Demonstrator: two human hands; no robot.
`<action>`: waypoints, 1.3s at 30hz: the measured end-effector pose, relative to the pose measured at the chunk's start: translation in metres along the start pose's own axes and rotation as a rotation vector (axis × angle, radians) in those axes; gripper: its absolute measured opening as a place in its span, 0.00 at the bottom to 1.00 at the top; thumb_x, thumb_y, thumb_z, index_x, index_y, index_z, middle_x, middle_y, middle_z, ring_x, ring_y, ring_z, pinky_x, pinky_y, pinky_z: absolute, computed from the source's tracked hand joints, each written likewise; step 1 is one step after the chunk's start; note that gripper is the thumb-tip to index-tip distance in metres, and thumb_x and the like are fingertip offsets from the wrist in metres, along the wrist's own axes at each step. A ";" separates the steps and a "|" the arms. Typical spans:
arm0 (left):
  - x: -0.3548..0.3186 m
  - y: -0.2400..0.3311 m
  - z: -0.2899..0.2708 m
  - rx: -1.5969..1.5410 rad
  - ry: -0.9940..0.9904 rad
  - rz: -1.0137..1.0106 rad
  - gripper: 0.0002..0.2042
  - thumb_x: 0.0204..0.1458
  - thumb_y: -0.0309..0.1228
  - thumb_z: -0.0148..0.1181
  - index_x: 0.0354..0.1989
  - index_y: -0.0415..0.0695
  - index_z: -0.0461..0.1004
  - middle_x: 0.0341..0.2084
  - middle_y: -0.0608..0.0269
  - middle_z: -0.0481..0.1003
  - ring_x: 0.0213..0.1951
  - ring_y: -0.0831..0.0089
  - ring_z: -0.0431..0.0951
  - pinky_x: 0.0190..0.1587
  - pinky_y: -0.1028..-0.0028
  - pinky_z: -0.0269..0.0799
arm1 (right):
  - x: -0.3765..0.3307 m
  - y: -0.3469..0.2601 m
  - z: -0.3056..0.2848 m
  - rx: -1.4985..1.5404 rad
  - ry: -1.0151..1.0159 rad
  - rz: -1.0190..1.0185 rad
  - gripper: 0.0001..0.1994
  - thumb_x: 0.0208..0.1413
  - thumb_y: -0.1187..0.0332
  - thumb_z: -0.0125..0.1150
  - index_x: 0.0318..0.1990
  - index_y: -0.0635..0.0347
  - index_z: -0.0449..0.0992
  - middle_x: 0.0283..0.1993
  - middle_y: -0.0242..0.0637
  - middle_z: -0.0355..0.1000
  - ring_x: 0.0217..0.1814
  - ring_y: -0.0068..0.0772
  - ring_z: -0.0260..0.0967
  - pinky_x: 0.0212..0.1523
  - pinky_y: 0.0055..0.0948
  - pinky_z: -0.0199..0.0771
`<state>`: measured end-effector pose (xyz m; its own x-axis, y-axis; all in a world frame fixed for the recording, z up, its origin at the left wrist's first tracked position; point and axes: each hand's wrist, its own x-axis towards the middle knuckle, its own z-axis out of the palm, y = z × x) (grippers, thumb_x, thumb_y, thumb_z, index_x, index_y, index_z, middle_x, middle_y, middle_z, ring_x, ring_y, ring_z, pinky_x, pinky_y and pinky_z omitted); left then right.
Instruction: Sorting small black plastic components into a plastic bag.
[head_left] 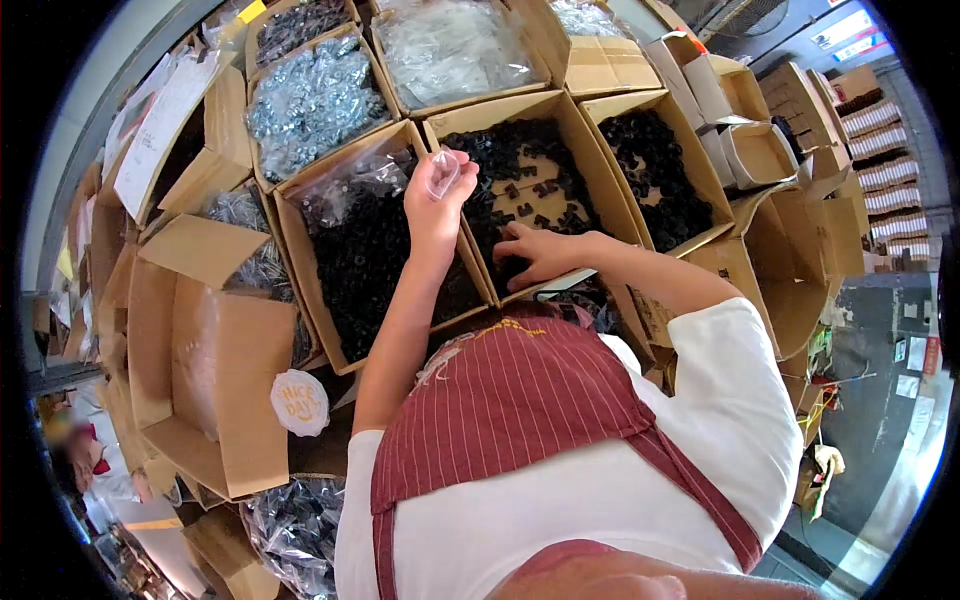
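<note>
My left hand (436, 200) is raised over the edge between two cardboard boxes, its fingers closed around a small clear plastic bag (441, 174). My right hand (545, 255) reaches into the near left corner of the middle box (590, 150). Its fingers are curled down among small black plastic parts (485, 215), with the fingertips partly hidden by them. More of these parts lie scattered over the box's bare cardboard bottom. Left of it stands another box (300, 265) filled with small black pieces, with a clear bag of parts (350, 185) on top.
Farther back are a box of clear bags (450, 55) and one of bluish bagged parts (315, 100). On the right is another box of black parts (650, 180). An open carton (180, 350) and a round white tag (300, 402) are at the left. Another person (95, 455) is at far left.
</note>
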<state>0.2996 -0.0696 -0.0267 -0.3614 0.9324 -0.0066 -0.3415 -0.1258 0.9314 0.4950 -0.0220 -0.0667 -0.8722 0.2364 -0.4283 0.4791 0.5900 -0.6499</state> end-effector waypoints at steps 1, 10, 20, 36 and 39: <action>-0.001 -0.002 0.000 -0.001 -0.005 -0.001 0.10 0.53 0.17 0.61 0.42 0.38 0.73 0.41 0.61 0.75 0.44 0.71 0.79 0.46 0.75 0.74 | -0.001 -0.004 -0.002 0.047 -0.012 0.011 0.29 0.51 0.51 0.68 0.55 0.59 0.70 0.52 0.54 0.60 0.57 0.55 0.60 0.57 0.44 0.62; -0.001 -0.002 -0.001 0.038 -0.054 0.011 0.08 0.54 0.17 0.61 0.41 0.38 0.73 0.41 0.61 0.74 0.43 0.71 0.79 0.47 0.74 0.75 | -0.006 0.034 -0.036 0.819 0.254 0.367 0.21 0.54 0.71 0.63 0.55 0.66 0.70 0.39 0.47 0.76 0.25 0.35 0.78 0.25 0.35 0.85; -0.007 0.000 0.003 0.012 -0.091 0.052 0.09 0.54 0.20 0.60 0.44 0.37 0.75 0.39 0.61 0.76 0.44 0.71 0.78 0.50 0.72 0.73 | -0.034 0.027 -0.064 1.680 0.452 -0.162 0.09 0.57 0.67 0.52 0.44 0.57 0.69 0.36 0.40 0.71 0.21 0.24 0.59 0.21 0.22 0.60; -0.004 -0.009 0.002 0.148 -0.156 0.071 0.10 0.55 0.19 0.60 0.46 0.37 0.74 0.41 0.61 0.77 0.45 0.71 0.79 0.51 0.72 0.73 | -0.030 -0.027 -0.076 1.910 0.348 -0.373 0.27 0.49 0.75 0.52 0.60 0.70 0.66 0.58 0.57 0.68 0.54 0.47 0.73 0.60 0.39 0.75; -0.006 -0.010 0.002 0.241 -0.203 0.057 0.12 0.52 0.19 0.61 0.46 0.37 0.73 0.40 0.63 0.77 0.45 0.73 0.78 0.51 0.73 0.73 | -0.033 -0.037 -0.079 1.823 0.418 -0.322 0.23 0.53 0.78 0.50 0.59 0.71 0.66 0.56 0.53 0.70 0.51 0.43 0.76 0.57 0.36 0.77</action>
<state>0.3065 -0.0729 -0.0355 -0.1858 0.9776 0.0985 -0.1015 -0.1188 0.9877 0.4982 0.0091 0.0209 -0.7679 0.6099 -0.1958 -0.4221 -0.7117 -0.5616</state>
